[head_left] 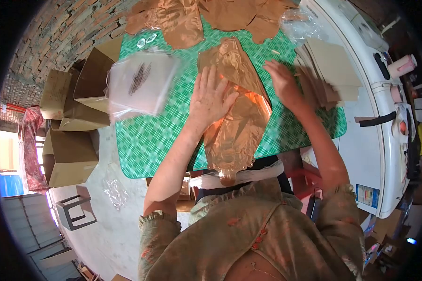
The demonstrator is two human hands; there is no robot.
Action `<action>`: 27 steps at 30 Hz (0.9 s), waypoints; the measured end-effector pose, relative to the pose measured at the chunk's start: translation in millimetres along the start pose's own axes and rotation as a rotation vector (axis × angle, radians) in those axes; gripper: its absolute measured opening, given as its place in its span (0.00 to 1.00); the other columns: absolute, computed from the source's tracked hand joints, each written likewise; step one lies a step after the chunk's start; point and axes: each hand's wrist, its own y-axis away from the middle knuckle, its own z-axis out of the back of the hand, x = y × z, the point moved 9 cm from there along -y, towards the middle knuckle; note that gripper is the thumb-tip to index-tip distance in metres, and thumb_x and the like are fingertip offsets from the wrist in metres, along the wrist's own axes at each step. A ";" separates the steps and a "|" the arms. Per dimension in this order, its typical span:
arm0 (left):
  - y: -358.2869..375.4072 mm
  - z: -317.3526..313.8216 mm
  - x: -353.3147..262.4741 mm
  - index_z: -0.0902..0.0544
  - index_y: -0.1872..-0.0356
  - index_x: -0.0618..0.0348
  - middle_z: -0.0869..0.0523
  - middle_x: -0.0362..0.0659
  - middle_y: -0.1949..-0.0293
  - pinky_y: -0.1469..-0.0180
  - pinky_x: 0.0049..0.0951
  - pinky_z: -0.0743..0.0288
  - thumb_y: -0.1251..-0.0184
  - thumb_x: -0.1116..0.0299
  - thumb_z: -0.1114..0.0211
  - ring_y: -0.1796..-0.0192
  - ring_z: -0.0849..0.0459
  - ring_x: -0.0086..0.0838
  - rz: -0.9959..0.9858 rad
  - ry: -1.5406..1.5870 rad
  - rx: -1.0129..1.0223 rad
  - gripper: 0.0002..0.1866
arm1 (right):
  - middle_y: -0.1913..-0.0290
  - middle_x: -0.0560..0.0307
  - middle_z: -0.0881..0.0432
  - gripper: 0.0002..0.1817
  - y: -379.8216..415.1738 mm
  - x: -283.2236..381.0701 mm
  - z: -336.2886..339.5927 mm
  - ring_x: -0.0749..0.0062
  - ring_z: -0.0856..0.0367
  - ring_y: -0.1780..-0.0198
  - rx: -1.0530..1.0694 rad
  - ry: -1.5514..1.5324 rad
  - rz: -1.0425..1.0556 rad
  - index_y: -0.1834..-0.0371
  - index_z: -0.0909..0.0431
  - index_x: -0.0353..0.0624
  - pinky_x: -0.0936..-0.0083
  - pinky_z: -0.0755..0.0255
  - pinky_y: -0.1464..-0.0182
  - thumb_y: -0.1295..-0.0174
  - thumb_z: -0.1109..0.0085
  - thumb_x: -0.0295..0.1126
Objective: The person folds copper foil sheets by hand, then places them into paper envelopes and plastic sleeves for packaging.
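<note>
Head view looks down over a person's patterned green-and-orange blouse (258, 229) to a table covered with a green-and-white checked cloth (150, 140). Nearest, a long, shiny copper-coloured foil balloon (234, 126), flat and uninflated, lies lengthwise on the cloth, its narrow neck hanging over the near edge of the table and its far end pointing away from the person. Its surface is crinkled and glossy, with a bright orange glare near the middle.

The left hand (211, 98) lies palm down on the left side of the balloon, fingers spread and flat, pressing on the foil without gripping it. The right hand (282, 82) rests open at the balloon's right edge, fingers stretched; whether it touches the foil or only the cloth I cannot tell.

Just left of the left hand, a clear plastic bag with a dark printed mark (140, 84) lies partly over the table's edge. To the right of the right hand sits a stack of flat brown paper sheets (330, 68). Farther off, more copper foil pieces (206, 16) are heaped at the far end of the table. Brown cardboard boxes (75, 122) stand on the floor to the left, and a white appliance (375, 136) stands to the right.
</note>
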 end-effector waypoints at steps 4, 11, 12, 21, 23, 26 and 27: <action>-0.2 -2.6 0.2 0.19 0.32 0.58 0.35 0.62 0.21 0.16 0.53 0.51 0.21 0.36 0.47 0.17 0.42 0.57 0.007 -0.027 0.030 0.36 | 0.30 0.44 0.21 0.24 15.8 31.5 8.0 0.48 0.28 0.25 0.169 0.137 -0.052 0.32 0.24 0.34 0.50 0.36 0.24 0.32 0.44 0.25; -0.9 -1.6 0.1 0.19 0.33 0.59 0.35 0.63 0.21 0.16 0.53 0.52 0.21 0.37 0.47 0.17 0.43 0.56 0.012 0.002 0.050 0.36 | 0.19 0.44 0.34 0.30 17.7 62.0 -15.2 0.54 0.44 0.15 0.288 0.082 -0.090 0.22 0.35 0.32 0.52 0.56 0.15 0.26 0.49 0.32; -0.6 -1.9 0.3 0.19 0.33 0.60 0.36 0.63 0.20 0.16 0.53 0.52 0.21 0.39 0.47 0.16 0.43 0.56 0.010 0.005 0.050 0.34 | 0.19 0.45 0.36 0.31 14.5 68.0 -14.4 0.54 0.46 0.15 0.312 0.057 -0.106 0.21 0.36 0.32 0.53 0.58 0.15 0.25 0.50 0.33; -0.2 -0.8 0.7 0.19 0.39 0.63 0.39 0.64 0.20 0.17 0.55 0.48 0.37 0.60 0.34 0.18 0.41 0.59 -0.011 0.031 0.014 0.26 | 0.15 0.46 0.43 0.34 -0.3 78.6 -23.0 0.53 0.51 0.13 0.370 -0.026 -0.164 0.16 0.44 0.35 0.52 0.61 0.14 0.22 0.53 0.38; -0.4 -3.2 1.2 0.19 0.38 0.63 0.40 0.65 0.19 0.16 0.54 0.49 0.35 0.60 0.35 0.17 0.43 0.58 -0.006 0.008 0.038 0.26 | 0.16 0.45 0.41 0.34 0.8 79.3 -25.3 0.53 0.49 0.14 0.345 -0.002 -0.131 0.18 0.41 0.33 0.51 0.60 0.14 0.22 0.53 0.41; -0.3 -6.0 2.7 0.20 0.35 0.62 0.42 0.65 0.18 0.14 0.52 0.53 0.32 0.58 0.37 0.16 0.46 0.56 0.014 -0.029 0.107 0.27 | 0.16 0.45 0.40 0.34 -1.4 80.2 -26.2 0.53 0.49 0.14 0.350 -0.006 -0.118 0.19 0.40 0.33 0.50 0.60 0.14 0.22 0.53 0.42; -0.4 -4.9 2.5 0.20 0.36 0.62 0.43 0.66 0.18 0.14 0.52 0.53 0.32 0.59 0.37 0.16 0.47 0.57 0.015 -0.019 0.106 0.27 | 0.16 0.45 0.40 0.34 -2.1 80.2 -26.7 0.53 0.50 0.14 0.359 -0.015 -0.120 0.19 0.40 0.34 0.50 0.60 0.14 0.21 0.53 0.42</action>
